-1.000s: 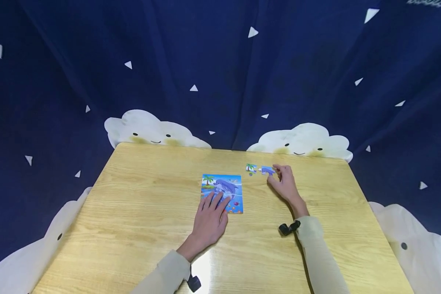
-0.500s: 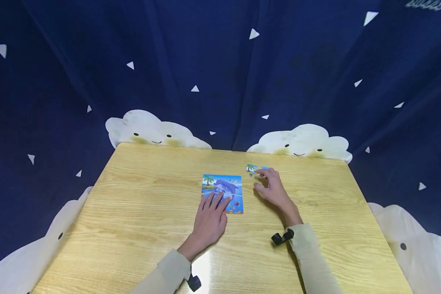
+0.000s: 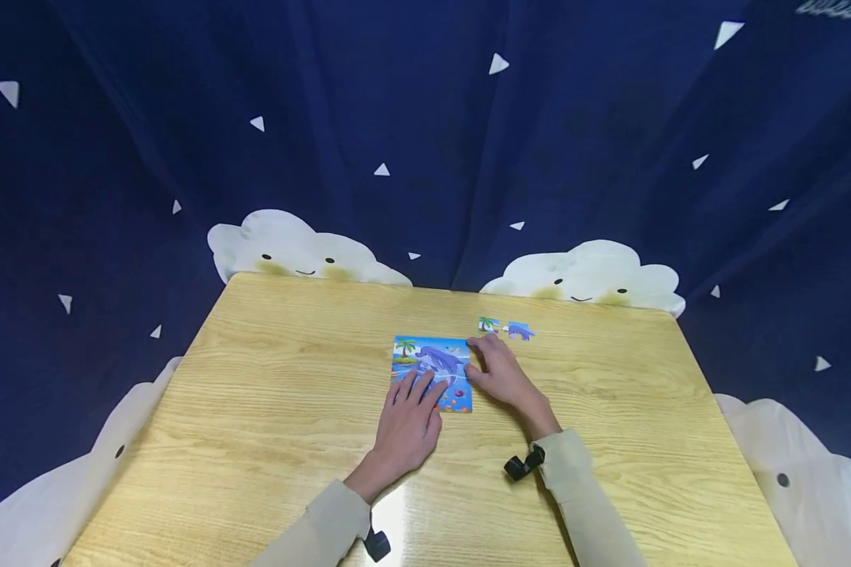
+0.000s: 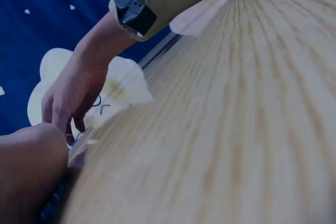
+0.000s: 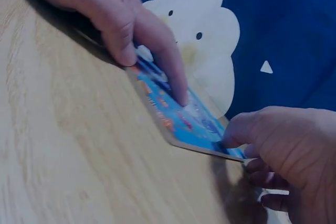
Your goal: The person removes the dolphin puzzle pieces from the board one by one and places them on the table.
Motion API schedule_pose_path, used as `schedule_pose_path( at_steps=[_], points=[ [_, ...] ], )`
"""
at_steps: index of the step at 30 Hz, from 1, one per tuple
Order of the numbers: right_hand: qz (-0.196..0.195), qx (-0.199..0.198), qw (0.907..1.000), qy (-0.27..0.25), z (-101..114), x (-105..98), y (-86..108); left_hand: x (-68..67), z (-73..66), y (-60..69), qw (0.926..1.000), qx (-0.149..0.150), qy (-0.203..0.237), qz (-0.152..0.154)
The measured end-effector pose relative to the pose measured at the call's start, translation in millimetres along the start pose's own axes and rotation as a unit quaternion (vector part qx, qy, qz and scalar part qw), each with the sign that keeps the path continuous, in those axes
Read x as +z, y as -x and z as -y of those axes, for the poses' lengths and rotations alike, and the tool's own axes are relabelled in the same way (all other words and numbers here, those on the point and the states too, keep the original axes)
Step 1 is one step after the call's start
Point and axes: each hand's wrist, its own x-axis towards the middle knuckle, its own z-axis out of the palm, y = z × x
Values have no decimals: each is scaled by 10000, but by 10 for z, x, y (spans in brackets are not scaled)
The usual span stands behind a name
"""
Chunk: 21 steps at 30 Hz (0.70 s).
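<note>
lying on the wooden counter (image 3: 276, 394), the dolphin picture board (image 3: 437, 356) is covered in part, across its lower left, by the left hand (image 3: 404, 429), whose fingers are slightly spread and rested upon it. the board's right edge is met by the right hand (image 3: 502, 378), with thumb and forefinger set narrowly apart; whether the edge is pinched between them cannot be told. toward the counter's far side, a palm-tree piece (image 3: 487, 324) and a dolphin piece (image 3: 519, 331) are seen side by side.
</note>
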Motion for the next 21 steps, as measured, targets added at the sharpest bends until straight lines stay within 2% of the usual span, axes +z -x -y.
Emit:
schedule_pose_path(
  at_steps=[9, 16, 21],
  points=[
    [60, -122, 9996, 228, 35, 65, -96, -26, -1, -28, 9997, -44, -176, 181],
    [294, 145, 9992, 246, 97, 38, -148, -40, -2, -26, 9997, -49, -133, 179],
    [354, 275, 9988, 171, 69, 70, -145, -17, -9, -4, 9989, -113, -168, 428]
  ],
)
